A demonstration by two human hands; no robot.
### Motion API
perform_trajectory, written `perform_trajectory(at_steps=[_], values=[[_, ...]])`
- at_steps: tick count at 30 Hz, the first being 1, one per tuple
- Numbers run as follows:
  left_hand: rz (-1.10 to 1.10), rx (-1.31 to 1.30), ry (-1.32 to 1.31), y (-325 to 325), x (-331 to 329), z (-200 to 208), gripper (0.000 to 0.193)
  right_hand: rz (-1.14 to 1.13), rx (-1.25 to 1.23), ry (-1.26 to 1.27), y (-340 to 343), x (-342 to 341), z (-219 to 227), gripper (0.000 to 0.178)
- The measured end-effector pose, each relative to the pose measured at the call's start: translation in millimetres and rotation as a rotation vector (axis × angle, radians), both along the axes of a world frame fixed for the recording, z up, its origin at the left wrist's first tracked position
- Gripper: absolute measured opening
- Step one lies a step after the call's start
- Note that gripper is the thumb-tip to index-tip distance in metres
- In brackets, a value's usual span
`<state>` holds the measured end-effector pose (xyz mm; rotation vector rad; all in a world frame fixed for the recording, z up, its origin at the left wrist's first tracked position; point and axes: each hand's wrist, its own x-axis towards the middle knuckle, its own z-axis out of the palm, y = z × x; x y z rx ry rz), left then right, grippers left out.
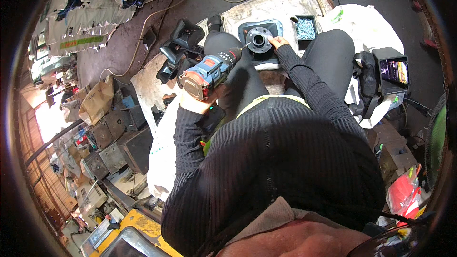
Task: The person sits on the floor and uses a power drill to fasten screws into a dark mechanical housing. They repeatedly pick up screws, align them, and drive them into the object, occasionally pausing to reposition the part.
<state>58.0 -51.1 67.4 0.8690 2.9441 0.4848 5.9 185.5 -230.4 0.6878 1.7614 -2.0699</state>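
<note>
My left hand (196,103) is wrapped round the handle of a blue and red cordless drill (209,70). The thin bit of the drill points right, with its tip at the left edge of a grey round flanged part (266,45). That part has a raised collar with a dark hole in its middle. It lies on a squarish grey-blue housing (276,25) between my knees. The fingers of my right hand (278,43) are closed on the right edge of the flanged part. Whether the bit touches a screw is too small to tell.
A black tray (306,44) of small bluish screws stands by my right knee. Black moulded parts (186,35) are piled to the left. A lit phone (394,72) rests in a dark box at right. Cables (238,1) cross the floor; a fan (435,143) stands far right.
</note>
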Motion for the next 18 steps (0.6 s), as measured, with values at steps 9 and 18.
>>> perform_trajectory(at_steps=[9, 18], values=[[-0.009, 0.055, -0.012, 1, -14, -24, 0.034, -0.025, 0.016, 0.090, -12, 7, -6, 0.032], [0.218, -0.035, -0.433, 17, -17, -25, 0.065, 0.037, 0.087, 0.050, -4, 7, -3, 0.041]])
